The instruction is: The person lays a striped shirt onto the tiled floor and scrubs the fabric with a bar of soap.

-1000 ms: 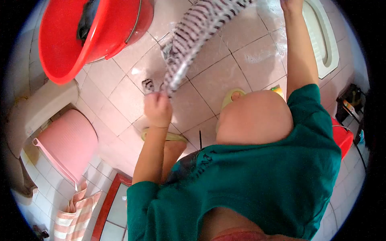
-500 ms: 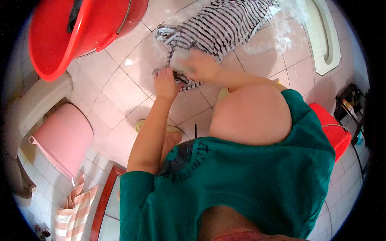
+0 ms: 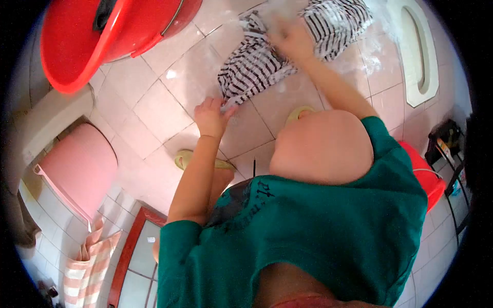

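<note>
A wet black-and-white striped garment point(image 3: 267, 61) lies spread on the pink floor tiles point(image 3: 154, 108) with soap foam around it. My left hand point(image 3: 210, 117) pinches its near corner against the floor. My right hand point(image 3: 288, 38) presses down on the cloth's middle, farther away, and is blurred. I am crouched, with my bare knee point(image 3: 321, 149) and green shirt point(image 3: 308, 241) filling the lower view.
A red basin point(image 3: 92, 36) with dark cloth inside stands at the upper left. A white squat toilet pan point(image 3: 418, 46) lies at the upper right. A pink lid point(image 3: 77, 169) and a striped towel point(image 3: 87, 267) sit at the left. A red tub point(image 3: 426, 174) stands at the right.
The garment, held stretched in the air a second ago, now lies on the floor. My right hand has moved from beside my left hand outward over the cloth.
</note>
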Demonstrator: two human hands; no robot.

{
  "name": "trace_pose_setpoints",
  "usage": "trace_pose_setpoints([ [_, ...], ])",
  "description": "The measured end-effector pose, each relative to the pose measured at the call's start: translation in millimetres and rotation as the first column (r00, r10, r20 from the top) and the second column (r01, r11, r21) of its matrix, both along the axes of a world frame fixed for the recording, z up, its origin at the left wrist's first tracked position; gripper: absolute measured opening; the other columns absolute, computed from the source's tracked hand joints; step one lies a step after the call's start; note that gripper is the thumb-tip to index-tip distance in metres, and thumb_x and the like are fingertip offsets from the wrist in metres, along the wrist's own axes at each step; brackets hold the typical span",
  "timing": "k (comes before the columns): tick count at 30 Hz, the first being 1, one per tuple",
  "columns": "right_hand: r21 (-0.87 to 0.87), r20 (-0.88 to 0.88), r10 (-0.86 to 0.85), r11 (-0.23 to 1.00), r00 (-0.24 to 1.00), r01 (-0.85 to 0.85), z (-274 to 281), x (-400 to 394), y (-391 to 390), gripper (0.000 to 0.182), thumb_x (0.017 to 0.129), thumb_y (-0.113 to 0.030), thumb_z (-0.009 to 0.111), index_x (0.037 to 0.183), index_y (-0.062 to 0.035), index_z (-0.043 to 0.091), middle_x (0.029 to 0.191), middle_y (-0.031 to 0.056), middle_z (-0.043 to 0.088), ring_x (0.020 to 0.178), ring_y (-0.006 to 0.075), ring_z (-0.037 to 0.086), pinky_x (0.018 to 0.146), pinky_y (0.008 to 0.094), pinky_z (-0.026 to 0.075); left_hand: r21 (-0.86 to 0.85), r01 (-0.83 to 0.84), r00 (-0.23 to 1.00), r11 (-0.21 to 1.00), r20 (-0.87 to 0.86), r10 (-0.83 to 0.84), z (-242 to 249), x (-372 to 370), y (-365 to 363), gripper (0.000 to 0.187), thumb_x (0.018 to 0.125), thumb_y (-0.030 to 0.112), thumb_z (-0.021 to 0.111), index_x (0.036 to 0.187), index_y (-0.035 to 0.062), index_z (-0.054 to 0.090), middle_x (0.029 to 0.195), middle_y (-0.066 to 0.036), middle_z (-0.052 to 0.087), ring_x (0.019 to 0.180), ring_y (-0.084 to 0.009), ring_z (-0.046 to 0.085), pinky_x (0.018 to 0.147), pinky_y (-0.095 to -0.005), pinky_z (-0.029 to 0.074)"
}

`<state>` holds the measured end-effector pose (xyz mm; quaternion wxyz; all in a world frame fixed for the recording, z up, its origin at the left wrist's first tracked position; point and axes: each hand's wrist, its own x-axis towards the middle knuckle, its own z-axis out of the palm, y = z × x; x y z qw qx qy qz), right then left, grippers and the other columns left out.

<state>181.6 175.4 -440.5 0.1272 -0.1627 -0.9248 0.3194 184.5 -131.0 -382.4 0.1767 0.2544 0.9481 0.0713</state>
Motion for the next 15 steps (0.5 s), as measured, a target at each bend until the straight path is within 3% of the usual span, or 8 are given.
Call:
trace_pose_setpoints([
  [2, -0.045, -0.032, 0.481, 0.875, 0.876, -0.482, 14, 23, -84, 0.041, 0.077, -0.035, 0.062, 0.111, -0.0122, 0.062, 0.101, 0.0188, 0.058, 0.091, 0.0360, 0.056, 0.082, 0.0447, 0.044, 0.053, 0.231, 0.973, 0.971, -0.003, -0.231, -4, 15, -14, 0.022, 0.072, 0.028, 0.070, 0.084, 0.0129, 0.061, 0.078, -0.008, 0.056, 0.074, -0.0263, 0.058, 0.061, -0.0399, 0.041],
  [5, -0.021, 0.118, 0.631, 0.774, 0.767, -0.633, -1, 28, -89, 0.037, 0.079, -0.032, 0.059, 0.111, -0.0146, 0.062, 0.093, 0.0173, 0.060, 0.087, 0.0344, 0.057, 0.079, 0.0434, 0.046, -0.144, 0.349, 0.933, 0.926, 0.146, -0.329, -16, 41, -35, 0.018, 0.070, 0.024, 0.068, 0.083, 0.0137, 0.061, 0.085, -0.007, 0.054, 0.082, -0.0264, 0.057, 0.064, -0.0404, 0.041],
  [7, 0.279, 0.398, 0.461, 0.763, 0.793, -0.583, 14, -14, -1, 0.039, 0.078, -0.035, 0.059, 0.111, -0.0137, 0.062, 0.084, 0.0179, 0.062, 0.088, 0.0326, 0.058, 0.075, 0.0437, 0.047, -0.109, 0.326, 0.945, 0.939, 0.059, -0.321, -9, 38, -30, 0.017, 0.070, 0.021, 0.068, 0.082, 0.0134, 0.060, 0.084, -0.007, 0.053, 0.082, -0.0265, 0.057, 0.064, -0.0400, 0.041],
  [8, 0.097, 0.540, 0.131, 0.972, 0.831, -0.216, 23, -17, 34, 0.046, 0.078, -0.045, 0.059, 0.106, -0.0088, 0.063, 0.088, 0.0192, 0.064, 0.091, 0.0339, 0.060, 0.080, 0.0405, 0.049, -0.070, 0.308, 0.949, 0.949, -0.044, -0.311, -5, 34, -29, 0.016, 0.069, 0.018, 0.067, 0.082, 0.0131, 0.060, 0.084, -0.007, 0.052, 0.083, -0.0266, 0.057, 0.065, -0.0396, 0.041],
  [10, 0.253, 0.194, -0.079, 0.967, 0.978, 0.028, 16, -9, 72, 0.054, 0.076, -0.035, 0.061, 0.128, -0.0235, 0.052, 0.130, 0.0279, 0.042, 0.102, 0.0374, 0.055, 0.088, 0.0423, 0.046, -0.086, 0.275, 0.956, 0.958, -0.079, -0.282, -8, 17, -21, 0.018, 0.070, 0.020, 0.067, 0.085, 0.0120, 0.060, 0.087, -0.009, 0.053, 0.085, -0.0276, 0.056, 0.070, -0.0401, 0.041],
  [12, 0.249, 0.236, -0.144, 0.965, 0.961, 0.083, 19, -14, 72, 0.060, 0.074, -0.035, 0.063, 0.130, -0.0214, 0.049, 0.128, 0.0271, 0.045, 0.101, 0.0378, 0.055, 0.088, 0.0421, 0.046, -0.089, 0.235, 0.965, 0.968, -0.097, -0.243, -6, 6, -6, 0.020, 0.072, 0.022, 0.066, 0.087, 0.0109, 0.059, 0.090, -0.010, 0.054, 0.087, -0.0286, 0.055, 0.074, -0.0407, 0.042],
  [14, 0.232, 0.295, -0.200, 0.963, 0.934, 0.133, 18, -11, 63, 0.067, 0.071, -0.035, 0.066, 0.133, -0.0193, 0.046, 0.126, 0.0262, 0.047, 0.101, 0.0383, 0.055, 0.089, 0.0419, 0.046, 0.182, -0.026, 0.975, 0.983, -0.213, 0.065, -10, 3, 4, 0.032, 0.069, 0.023, 0.074, 0.092, 0.0069, 0.058, 0.094, -0.012, 0.056, 0.086, -0.0293, 0.057, 0.072, -0.0414, 0.045],
  [15, 0.023, 0.197, -0.250, 0.968, 0.948, 0.251, 16, -11, 55, 0.068, 0.069, -0.035, 0.067, 0.131, -0.0149, 0.047, 0.122, 0.0260, 0.050, 0.101, 0.0382, 0.056, 0.088, 0.0419, 0.046, 0.279, -0.106, 0.957, 0.955, -0.231, 0.173, -14, 2, 7, 0.035, 0.069, 0.024, 0.076, 0.093, 0.0056, 0.058, 0.095, -0.013, 0.057, 0.086, -0.0295, 0.057, 0.071, -0.0416, 0.046],
])
